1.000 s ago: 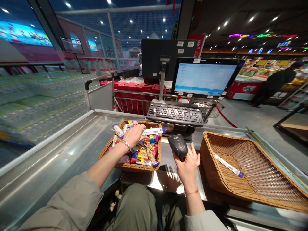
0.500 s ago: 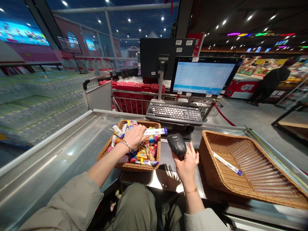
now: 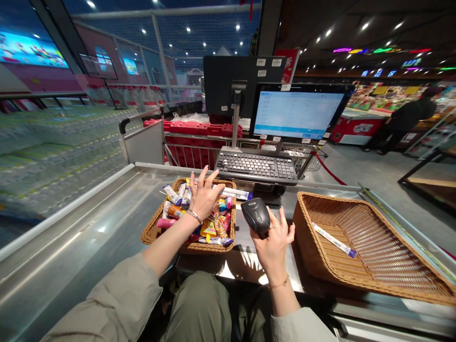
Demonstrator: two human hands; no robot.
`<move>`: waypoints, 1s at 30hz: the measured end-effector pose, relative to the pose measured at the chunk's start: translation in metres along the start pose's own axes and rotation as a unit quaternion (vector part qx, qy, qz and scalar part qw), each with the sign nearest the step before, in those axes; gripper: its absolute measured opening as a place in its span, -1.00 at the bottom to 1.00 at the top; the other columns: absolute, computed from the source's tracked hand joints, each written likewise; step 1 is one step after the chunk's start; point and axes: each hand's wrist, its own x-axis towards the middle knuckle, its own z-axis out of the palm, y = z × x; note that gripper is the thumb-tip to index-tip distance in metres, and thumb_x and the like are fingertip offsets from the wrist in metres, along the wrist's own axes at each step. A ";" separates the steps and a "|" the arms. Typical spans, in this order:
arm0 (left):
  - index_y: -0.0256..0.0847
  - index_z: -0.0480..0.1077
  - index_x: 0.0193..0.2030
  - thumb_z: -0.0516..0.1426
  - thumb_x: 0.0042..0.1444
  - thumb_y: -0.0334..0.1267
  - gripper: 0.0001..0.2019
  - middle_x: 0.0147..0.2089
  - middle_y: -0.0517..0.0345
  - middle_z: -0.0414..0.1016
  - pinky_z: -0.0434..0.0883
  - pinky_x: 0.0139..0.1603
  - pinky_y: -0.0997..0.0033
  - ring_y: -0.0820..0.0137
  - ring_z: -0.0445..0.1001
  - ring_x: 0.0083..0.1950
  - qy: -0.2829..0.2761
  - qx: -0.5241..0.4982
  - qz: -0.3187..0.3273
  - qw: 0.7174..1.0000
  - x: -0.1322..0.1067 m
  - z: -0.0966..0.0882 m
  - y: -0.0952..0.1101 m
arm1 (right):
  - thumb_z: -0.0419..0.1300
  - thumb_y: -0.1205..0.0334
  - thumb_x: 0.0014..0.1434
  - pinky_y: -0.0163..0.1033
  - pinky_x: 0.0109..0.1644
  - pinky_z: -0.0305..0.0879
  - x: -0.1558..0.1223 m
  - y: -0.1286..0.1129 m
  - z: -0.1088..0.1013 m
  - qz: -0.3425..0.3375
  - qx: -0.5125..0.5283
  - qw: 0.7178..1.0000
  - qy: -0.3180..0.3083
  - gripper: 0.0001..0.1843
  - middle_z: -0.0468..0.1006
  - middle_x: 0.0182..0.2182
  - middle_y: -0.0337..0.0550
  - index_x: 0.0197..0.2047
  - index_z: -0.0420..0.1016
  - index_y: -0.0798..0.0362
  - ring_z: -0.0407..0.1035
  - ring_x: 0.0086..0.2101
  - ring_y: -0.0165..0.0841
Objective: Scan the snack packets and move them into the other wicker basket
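Packet (image 3: pixel 237 193), slim, white with blue end: extends from beside the left hand's (image 3: pixel 204 195) thumb, across the right rim of the candy basket (image 3: pixel 233 225), towards the scanner (image 3: pixel 255 216). Left hand over basket, fingers spread; cannot tell whether thumb grips packet. Right hand (image 3: pixel 272 244) holds scanner, some fingers extended. Second packet (image 3: pixel 334 240) inside wider basket (image 3: pixel 381 256), right of right hand, on tabletop (image 3: pixel 89 237).

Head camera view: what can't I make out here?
All in the head view:
Part of the packet pile: covered by the left hand.
Handle of the scanner: mostly hidden by its head and the right hand.
Text on the screen: too small.
Left sleeve: cut off by the bottom edge.
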 end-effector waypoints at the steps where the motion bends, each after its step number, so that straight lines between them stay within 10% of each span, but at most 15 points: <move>1: 0.03 0.50 -0.08 0.22 0.16 -0.10 -0.80 0.37 0.08 0.24 -0.23 0.40 -0.33 -0.01 -0.07 0.48 0.010 -0.005 0.000 1.000 0.001 0.001 0.002 | 0.20 0.14 0.14 0.44 0.28 -0.24 0.000 -0.001 -0.001 -0.007 -0.003 1.000 -0.001 -0.69 0.49 0.13 -0.04 -0.05 0.44 0.01 0.04 0.32 0.04; 30: 0.12 0.51 -0.01 0.18 0.20 -0.10 -0.78 0.42 0.24 0.18 -0.38 0.42 -0.33 0.09 -0.29 0.53 0.041 -0.005 -0.024 0.999 0.006 0.005 0.005 | 0.17 0.17 0.13 0.40 0.29 -0.25 0.000 -0.004 -0.004 0.002 -0.011 1.000 -0.013 -0.73 0.49 0.11 -0.01 -0.09 0.45 0.04 0.03 0.32 0.03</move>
